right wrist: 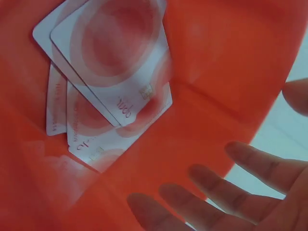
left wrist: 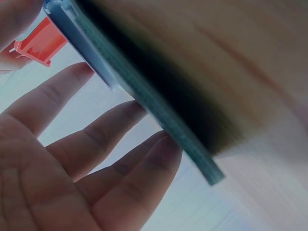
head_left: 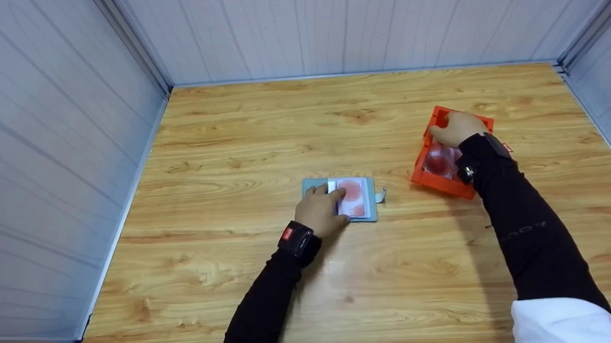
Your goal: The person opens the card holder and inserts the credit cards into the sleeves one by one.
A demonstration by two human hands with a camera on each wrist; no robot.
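A small pale blue-green card holder [head_left: 372,210] lies spread open on the table, with a card [head_left: 352,191] patterned in red circles in its page. My left hand [head_left: 318,212] rests on the holder's left part, thumb and index finger at the card's left side; in the left wrist view, straight fingers touch the edge of its cover [left wrist: 163,125]. To the right, my right hand [head_left: 459,130] reaches into an orange-red basket [head_left: 445,186]. Several white cards [right wrist: 115,43] with red circles overlap on the basket's bottom, and the right fingers extend apart from them.
A strap with a metal snap [head_left: 381,194] sticks out from the holder's right side toward the basket. The wood-grain table [head_left: 241,143] is bounded by a white panel wall [head_left: 298,30] behind and others at the left and right.
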